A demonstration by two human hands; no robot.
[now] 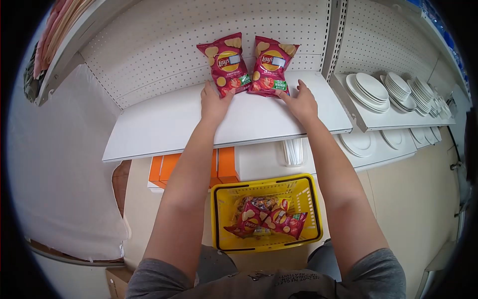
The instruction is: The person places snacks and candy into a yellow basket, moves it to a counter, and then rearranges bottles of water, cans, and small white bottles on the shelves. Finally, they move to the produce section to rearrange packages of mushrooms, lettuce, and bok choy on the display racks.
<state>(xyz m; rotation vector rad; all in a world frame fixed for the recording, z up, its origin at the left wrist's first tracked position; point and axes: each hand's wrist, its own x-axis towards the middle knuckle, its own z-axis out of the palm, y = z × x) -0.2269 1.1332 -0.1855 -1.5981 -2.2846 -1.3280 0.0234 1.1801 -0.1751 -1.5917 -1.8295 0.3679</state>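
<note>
Two dark red bags of Lay's potato chips stand side by side on the white shelf, leaning toward the pegboard. The left chip bag (228, 65) has its lower corner between the thumb and fingers of my left hand (215, 104). Beside the right chip bag (271, 67) is my right hand (301, 103), its thumb at the bag's bottom corner and its other fingers spread apart from it. Below, a yellow shopping basket (217, 214) holds more red chip bags (286, 223) and other small snack packs.
White plates (367, 92) are stacked on the shelf to the right, with more plates (358, 143) below. Orange boxes (226, 164) and a clear container (294, 152) sit under the front shelf (164, 129). White sheeting (64, 164) hangs at the left.
</note>
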